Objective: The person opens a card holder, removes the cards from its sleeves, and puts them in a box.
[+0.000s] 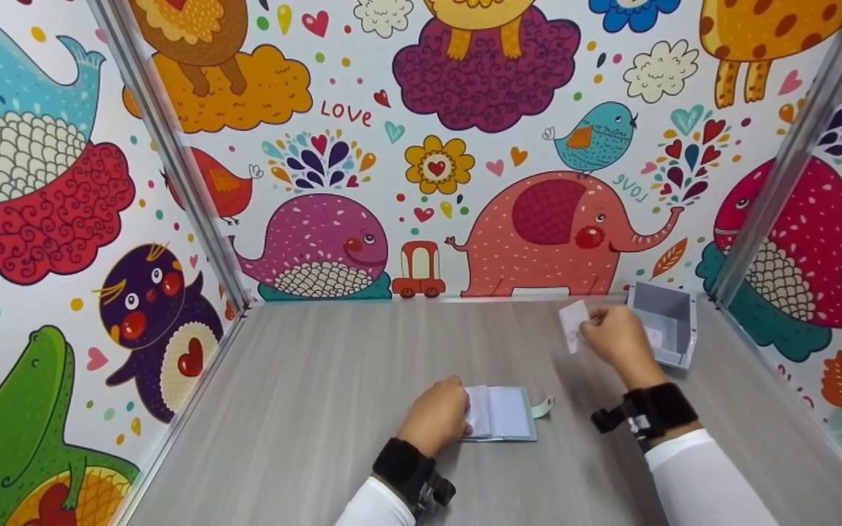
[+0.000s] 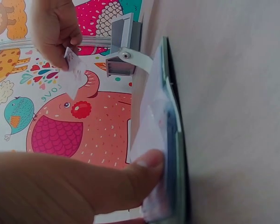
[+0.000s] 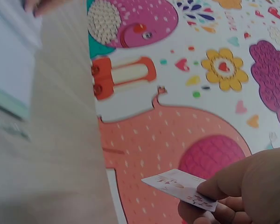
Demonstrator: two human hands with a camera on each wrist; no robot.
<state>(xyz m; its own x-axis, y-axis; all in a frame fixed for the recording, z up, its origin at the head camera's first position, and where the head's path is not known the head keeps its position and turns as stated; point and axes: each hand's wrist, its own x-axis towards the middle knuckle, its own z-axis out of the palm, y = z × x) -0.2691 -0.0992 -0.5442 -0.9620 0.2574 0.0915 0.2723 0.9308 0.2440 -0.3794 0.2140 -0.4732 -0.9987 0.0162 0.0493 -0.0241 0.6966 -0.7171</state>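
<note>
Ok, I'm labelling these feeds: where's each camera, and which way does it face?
Head: on the head, facing forward-down over the table; left hand, right hand, sleeves show.
Left wrist: on that wrist, facing across the booklet; both hands show.
Right wrist: on that wrist, facing the card and wall; both hands show.
Both wrist views share booklet and card.
</note>
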